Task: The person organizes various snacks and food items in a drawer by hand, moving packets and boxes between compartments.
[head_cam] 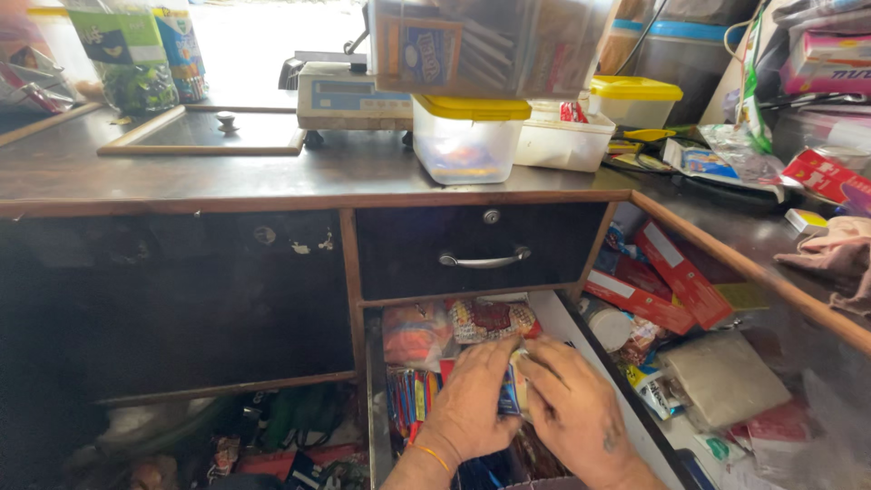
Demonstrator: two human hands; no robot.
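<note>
Both my hands reach down into an open lower drawer (pixel 376 399) packed with small packets. My left hand (pixel 472 399), with an orange thread at the wrist, and my right hand (pixel 572 408) together pinch a small blue packet (pixel 510 392) between their fingers. Behind the hands lie orange and red-patterned snack packets (pixel 458 327). Several thin colourful sachets (pixel 410 395) stand upright just left of my left hand.
A shut black drawer with a metal handle (pixel 484 260) sits above. The counter (pixel 181 172) carries yellow-lidded plastic tubs (pixel 468 136), a weighing scale (pixel 349 98) and hanging packets. Red boxes (pixel 671 277) and wrapped goods fill a shelf at right. A dark cupboard opening (pixel 172 299) is at left.
</note>
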